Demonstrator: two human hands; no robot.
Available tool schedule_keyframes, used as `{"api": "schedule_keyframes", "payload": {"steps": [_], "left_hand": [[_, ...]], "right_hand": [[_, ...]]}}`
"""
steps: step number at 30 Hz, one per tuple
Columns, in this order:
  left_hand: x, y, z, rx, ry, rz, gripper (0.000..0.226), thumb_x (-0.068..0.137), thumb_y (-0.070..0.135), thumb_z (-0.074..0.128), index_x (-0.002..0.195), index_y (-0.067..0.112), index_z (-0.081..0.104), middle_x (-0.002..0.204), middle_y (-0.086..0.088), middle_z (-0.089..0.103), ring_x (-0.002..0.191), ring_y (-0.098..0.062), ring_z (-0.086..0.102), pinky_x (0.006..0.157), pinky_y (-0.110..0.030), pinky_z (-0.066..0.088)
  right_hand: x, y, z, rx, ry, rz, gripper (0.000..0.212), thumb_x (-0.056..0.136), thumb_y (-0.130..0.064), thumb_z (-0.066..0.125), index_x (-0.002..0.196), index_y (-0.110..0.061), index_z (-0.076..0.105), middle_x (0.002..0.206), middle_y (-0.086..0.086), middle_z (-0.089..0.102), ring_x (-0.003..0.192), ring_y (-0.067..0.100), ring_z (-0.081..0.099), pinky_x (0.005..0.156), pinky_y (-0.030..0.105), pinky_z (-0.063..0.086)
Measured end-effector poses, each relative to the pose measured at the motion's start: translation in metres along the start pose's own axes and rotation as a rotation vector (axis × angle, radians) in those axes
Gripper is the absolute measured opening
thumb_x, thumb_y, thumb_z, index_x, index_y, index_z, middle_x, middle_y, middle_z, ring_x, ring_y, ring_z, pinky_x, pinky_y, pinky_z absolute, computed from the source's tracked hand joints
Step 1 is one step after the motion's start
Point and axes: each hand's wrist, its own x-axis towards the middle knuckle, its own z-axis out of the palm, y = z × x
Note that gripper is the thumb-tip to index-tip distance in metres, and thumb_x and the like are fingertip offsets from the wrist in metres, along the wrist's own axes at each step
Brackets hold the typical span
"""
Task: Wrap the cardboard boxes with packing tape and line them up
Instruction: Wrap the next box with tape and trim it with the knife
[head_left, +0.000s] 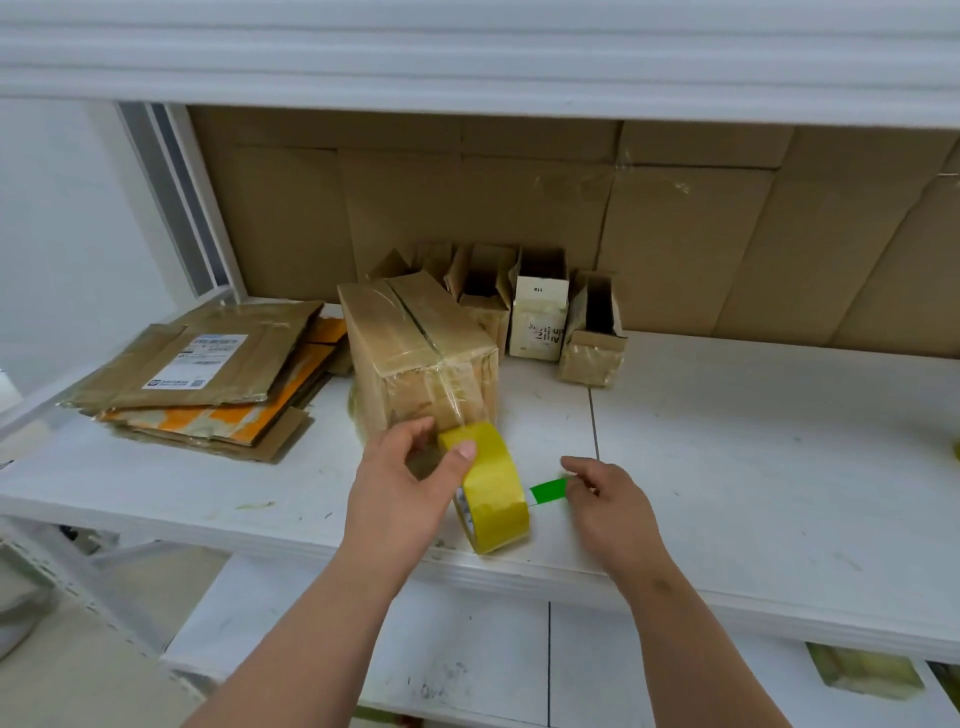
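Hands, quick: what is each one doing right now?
Left hand: grips the yellow tape roll.
Right hand: pinches a small green piece.

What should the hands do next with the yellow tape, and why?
Probably cut the tape. The left hand grips the yellow tape roll, and a clear strip still joins it to the taped brown cardboard box. The right hand pinches a small green cutter right beside the roll.
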Motion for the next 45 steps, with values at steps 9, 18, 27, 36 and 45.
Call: {"api": "schedule_keyframes", "payload": {"steps": [9,18,27,36,45], "left_hand": [[-0.002,0.008,0.001,-0.114,-0.028,-0.068,0.030,0.086,0.036,0.072,0.116,0.034,0.066,0.114,0.016,0.052,0.109,-0.004,0.054,0.101,-0.035,0.047],[-0.003,0.005,0.006,-0.257,-0.002,-0.093,0.023,0.083,0.031,0.076,0.104,0.037,0.069,0.118,0.005,0.057,0.104,-0.004,0.057,0.096,-0.033,0.050],[-0.003,0.005,0.008,-0.262,0.014,-0.083,0.024,0.082,0.031,0.077,0.106,0.035,0.071,0.115,0.009,0.056,0.104,-0.001,0.056,0.095,-0.030,0.050],[-0.003,0.004,0.008,-0.287,0.016,-0.057,0.021,0.083,0.027,0.077,0.101,0.035,0.070,0.111,0.011,0.057,0.091,0.014,0.055,0.080,-0.017,0.047],[-0.003,0.005,0.009,-0.274,0.023,-0.050,0.018,0.083,0.030,0.076,0.098,0.037,0.070,0.108,0.013,0.056,0.092,0.012,0.055,0.080,-0.017,0.045]], "right_hand": [[0.016,0.004,0.018,-0.691,-0.083,0.013,0.045,0.098,-0.059,0.032,0.124,-0.032,0.057,0.122,0.003,0.053,0.116,0.024,0.051,0.097,0.040,0.036],[0.014,-0.014,-0.003,-0.052,-0.005,-0.113,0.029,0.096,-0.014,0.057,0.119,-0.028,0.045,0.092,-0.012,0.052,0.077,0.014,0.056,0.065,0.028,0.040],[-0.003,-0.071,-0.025,0.068,-0.048,-0.489,0.044,0.092,-0.007,0.061,0.093,-0.050,0.056,0.103,-0.021,0.057,0.096,-0.007,0.052,0.073,0.003,0.037],[0.004,-0.072,-0.010,-0.126,0.025,-0.662,0.024,0.092,-0.019,0.061,0.109,-0.031,0.071,0.099,-0.011,0.065,0.099,0.010,0.057,0.083,0.031,0.050],[0.006,-0.082,-0.005,-0.255,0.091,-0.763,0.025,0.087,-0.021,0.055,0.104,-0.028,0.072,0.090,-0.005,0.063,0.094,0.018,0.055,0.079,0.032,0.047]]}}
